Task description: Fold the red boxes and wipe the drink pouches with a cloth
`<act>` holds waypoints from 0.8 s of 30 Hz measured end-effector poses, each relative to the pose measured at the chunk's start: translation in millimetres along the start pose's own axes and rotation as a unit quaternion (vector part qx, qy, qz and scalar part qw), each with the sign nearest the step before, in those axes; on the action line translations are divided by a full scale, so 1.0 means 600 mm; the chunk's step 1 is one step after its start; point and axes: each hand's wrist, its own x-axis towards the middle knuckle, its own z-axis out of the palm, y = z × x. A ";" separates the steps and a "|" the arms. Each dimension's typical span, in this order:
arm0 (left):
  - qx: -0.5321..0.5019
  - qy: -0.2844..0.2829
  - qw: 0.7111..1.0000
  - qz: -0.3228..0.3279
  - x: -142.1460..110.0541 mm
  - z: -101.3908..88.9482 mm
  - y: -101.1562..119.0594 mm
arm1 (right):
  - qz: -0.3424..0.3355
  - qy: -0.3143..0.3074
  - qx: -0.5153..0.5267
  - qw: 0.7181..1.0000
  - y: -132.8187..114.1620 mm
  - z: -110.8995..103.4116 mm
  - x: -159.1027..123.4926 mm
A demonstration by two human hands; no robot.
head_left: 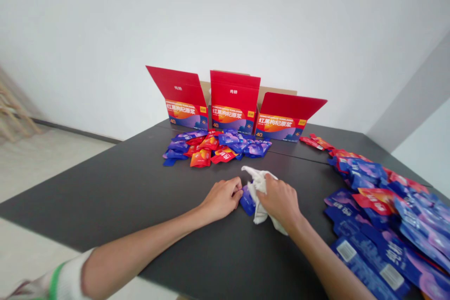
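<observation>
Wiping a blue sachet on the counter.
Head view: left hand (222, 198) pinches the sachet (247, 201) flat on the counter (140, 187); right hand (279, 201) clenches a cloth (258, 183) touching it. Best pinned firmly, I judge; 3 boxes (235, 103) stand beyond.

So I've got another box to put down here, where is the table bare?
Bare table lies left of the left hand, up to the middle packet pile. The right side is crowded with packets; boxes line the far edge. The right hand holds a cloth.
</observation>
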 end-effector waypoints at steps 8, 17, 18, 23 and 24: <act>0.016 0.020 1.000 0.003 -0.001 0.001 0.003 | -0.065 -0.004 0.004 0.998 -0.003 0.001 0.000; 0.028 0.016 0.999 -0.006 -0.003 0.002 0.004 | -0.073 -0.005 -0.005 0.997 -0.001 0.004 0.005; 0.030 0.017 0.999 -0.004 -0.003 0.002 0.004 | -0.039 -0.004 -0.014 0.999 0.001 0.005 0.007; 0.041 0.017 0.999 -0.014 -0.003 0.003 0.004 | -0.075 0.005 -0.018 0.997 0.000 0.007 0.006; 0.042 0.015 0.999 -0.014 -0.003 0.003 0.004 | -0.096 0.004 -0.012 0.995 -0.001 0.007 0.005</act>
